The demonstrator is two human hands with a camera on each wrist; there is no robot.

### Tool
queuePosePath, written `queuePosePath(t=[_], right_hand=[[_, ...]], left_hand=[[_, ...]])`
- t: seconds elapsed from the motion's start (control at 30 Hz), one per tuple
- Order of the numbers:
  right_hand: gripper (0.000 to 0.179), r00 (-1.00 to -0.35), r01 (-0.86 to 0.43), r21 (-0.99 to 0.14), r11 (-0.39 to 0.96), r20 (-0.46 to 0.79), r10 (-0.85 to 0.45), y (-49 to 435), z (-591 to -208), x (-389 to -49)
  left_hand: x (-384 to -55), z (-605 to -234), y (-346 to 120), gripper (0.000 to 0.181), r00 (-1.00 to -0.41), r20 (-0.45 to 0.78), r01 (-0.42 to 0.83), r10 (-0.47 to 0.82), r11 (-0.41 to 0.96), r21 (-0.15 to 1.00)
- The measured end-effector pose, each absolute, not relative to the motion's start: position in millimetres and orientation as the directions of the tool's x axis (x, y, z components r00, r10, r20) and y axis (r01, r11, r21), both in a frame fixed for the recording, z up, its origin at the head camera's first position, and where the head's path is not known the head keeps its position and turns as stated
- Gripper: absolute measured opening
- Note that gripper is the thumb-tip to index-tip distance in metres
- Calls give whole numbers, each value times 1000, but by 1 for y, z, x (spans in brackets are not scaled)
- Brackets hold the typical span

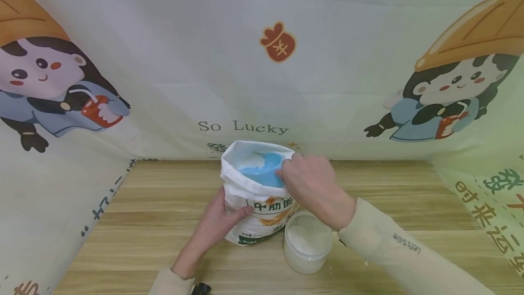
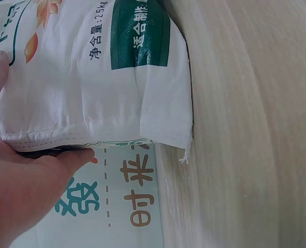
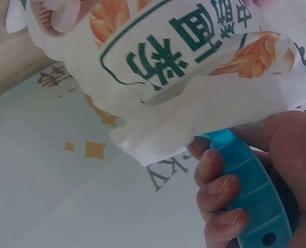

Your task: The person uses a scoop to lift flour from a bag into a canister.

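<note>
A white flour bag [image 1: 235, 198] with green and orange print stands on the table, its top edge turned outward. My left hand [image 1: 214, 222] grips the bag's lower left side, thumb across the front; in the left wrist view that hand [image 2: 29, 191] holds the bag's edge [image 2: 54, 98]. A blue scoop [image 1: 262, 175] sits inside the bag's mouth above white flour. Its ridged handle [image 3: 258, 194] is wrapped by my right hand [image 1: 313, 185], whose fingertips are dusted white in the right wrist view. How much flour the scoop holds is hard to tell.
Just right of the bag, under my right forearm, stands an open clear jar [image 1: 307, 258] with white powder inside. The wood-grain table [image 1: 393, 199] meets a printed cloth backdrop [image 1: 327, 117] close behind the bag, with cloth walls on both sides.
</note>
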State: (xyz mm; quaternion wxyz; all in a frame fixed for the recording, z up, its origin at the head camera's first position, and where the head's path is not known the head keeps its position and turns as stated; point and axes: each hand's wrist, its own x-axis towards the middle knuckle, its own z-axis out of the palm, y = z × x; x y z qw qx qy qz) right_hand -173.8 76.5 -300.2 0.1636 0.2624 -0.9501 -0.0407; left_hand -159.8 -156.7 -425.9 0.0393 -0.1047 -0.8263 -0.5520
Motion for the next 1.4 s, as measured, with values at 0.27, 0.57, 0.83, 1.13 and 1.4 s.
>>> queuePosePath(t=[0.27, 0.57, 0.83, 1.13, 1.4], right_hand=[[32, -764, -523, 127, 843, 369, -529, 88, -312, -176], [28, -731, -551, 76, 831, 437, -525, 97, -321, -179], [29, -637, -598, 131, 791, 521, -568, 108, -309, -181], [26, -753, -569, 191, 800, 270, -600, 105, -249, -168], [36, -783, -546, 338, 767, 121, -610, 87, -233, -161]], left_hand=[[-160, -427, -157, 66, -973, 191, 228, 133, 372, 900], [-161, -428, -157, 66, -977, 176, 211, 122, 398, 893], [-160, -426, -156, 66, -976, 175, 212, 129, 379, 901], [-160, -424, -157, 64, -976, 177, 212, 127, 381, 900], [-161, -427, -157, 61, -974, 186, 221, 127, 388, 895]])
